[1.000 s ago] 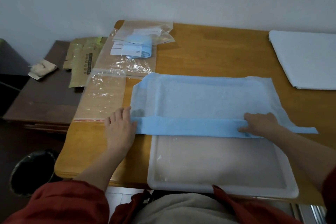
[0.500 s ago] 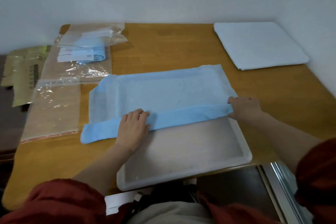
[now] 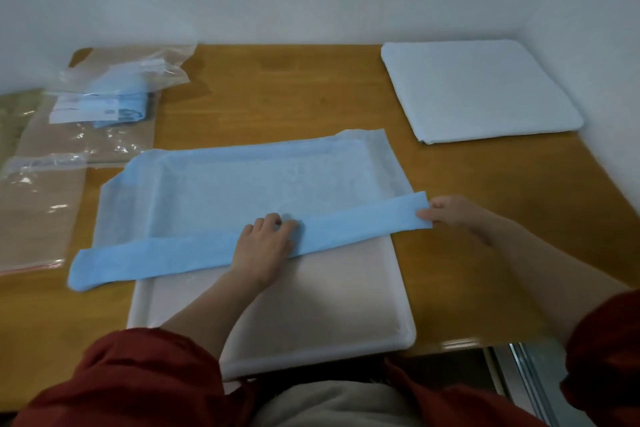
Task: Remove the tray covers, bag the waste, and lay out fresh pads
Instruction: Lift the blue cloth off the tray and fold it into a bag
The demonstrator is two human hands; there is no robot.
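Note:
A blue and white tray cover (image 3: 256, 184) lies over the far half of a white tray (image 3: 311, 315) on the wooden table. Its near edge is folded back into a blue strip across the tray. My left hand (image 3: 265, 246) rests on the middle of that strip, fingers curled onto it. At the strip's right end, beyond the tray's right rim, my right hand (image 3: 450, 213) pinches the edge. The near half of the tray is bare.
A folded stack of white pads (image 3: 478, 90) lies at the far right by the wall. Clear plastic bags (image 3: 38, 211) lie at the left, and one bag (image 3: 114, 94) farther back holds blue folded material. The table's front edge runs beside the tray.
The view has swung right. My left hand has slid right along the folded strip to its middle. My right hand now holds the strip's end farther right, past the tray rim.

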